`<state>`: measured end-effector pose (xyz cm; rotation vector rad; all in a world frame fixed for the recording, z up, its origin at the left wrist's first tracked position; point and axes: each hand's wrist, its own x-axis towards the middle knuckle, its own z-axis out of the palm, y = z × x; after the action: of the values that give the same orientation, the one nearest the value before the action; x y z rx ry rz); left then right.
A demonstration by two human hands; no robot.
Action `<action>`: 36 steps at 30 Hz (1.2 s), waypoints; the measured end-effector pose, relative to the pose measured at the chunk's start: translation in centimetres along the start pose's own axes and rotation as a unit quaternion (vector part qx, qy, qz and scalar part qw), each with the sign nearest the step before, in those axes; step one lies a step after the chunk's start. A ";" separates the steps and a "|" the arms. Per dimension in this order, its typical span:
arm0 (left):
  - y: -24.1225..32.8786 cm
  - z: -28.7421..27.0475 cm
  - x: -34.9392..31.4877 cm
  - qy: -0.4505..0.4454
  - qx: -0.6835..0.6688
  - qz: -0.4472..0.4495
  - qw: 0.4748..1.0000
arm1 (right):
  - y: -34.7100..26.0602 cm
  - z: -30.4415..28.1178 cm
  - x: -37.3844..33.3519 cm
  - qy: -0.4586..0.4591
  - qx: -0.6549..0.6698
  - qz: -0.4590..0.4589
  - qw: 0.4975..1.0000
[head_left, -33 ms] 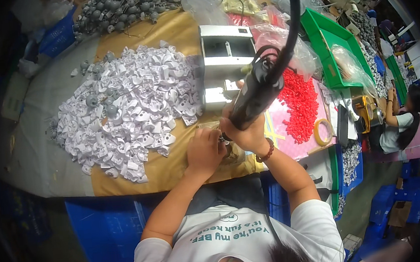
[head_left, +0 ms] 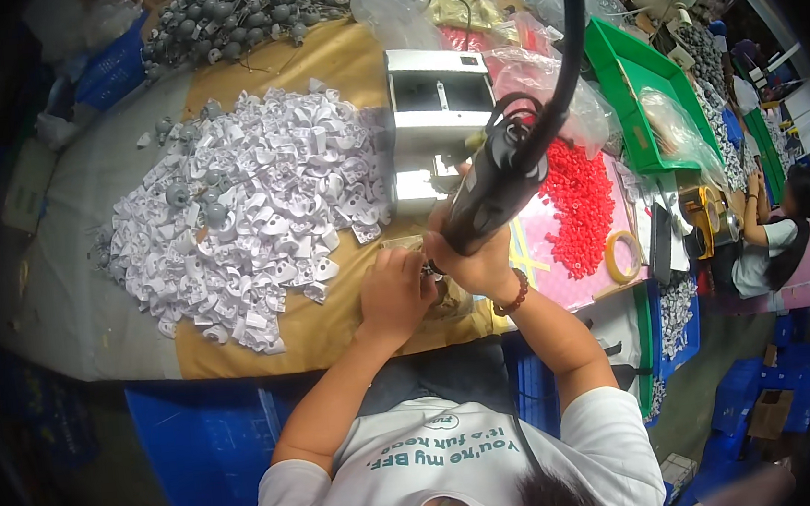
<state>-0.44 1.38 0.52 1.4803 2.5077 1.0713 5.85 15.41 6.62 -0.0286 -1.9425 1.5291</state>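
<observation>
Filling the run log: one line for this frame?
right hand: grips black corded power screwdriver | left hand: steadies small part on bench | left of hands: white parts pile | right: red parts

The person wore a white short-sleeved T-shirt point(head_left: 463, 470) with green print across the chest. Both forearms were bare. A bracelet of dark reddish-brown round beads point(head_left: 515, 298) circled the wrist of the right hand point(head_left: 472, 264).
</observation>
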 end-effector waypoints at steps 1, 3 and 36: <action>-0.1 -0.1 0.1 0.002 -0.010 0.003 1.000 | 0.1 0.2 -0.2 -0.012 -0.007 -0.003 1.000; -0.2 0.0 0.1 0.011 -0.028 0.015 0.999 | 0.1 0.0 -1.0 -0.044 -0.030 0.009 0.999; -0.7 0.4 -1.0 0.039 -0.090 0.042 0.994 | 5.7 -7.6 -1.5 0.272 -0.165 0.033 0.947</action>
<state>-0.26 0.61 -0.48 1.5335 2.3419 1.3534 8.72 23.19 1.73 -0.6023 -1.7229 1.0644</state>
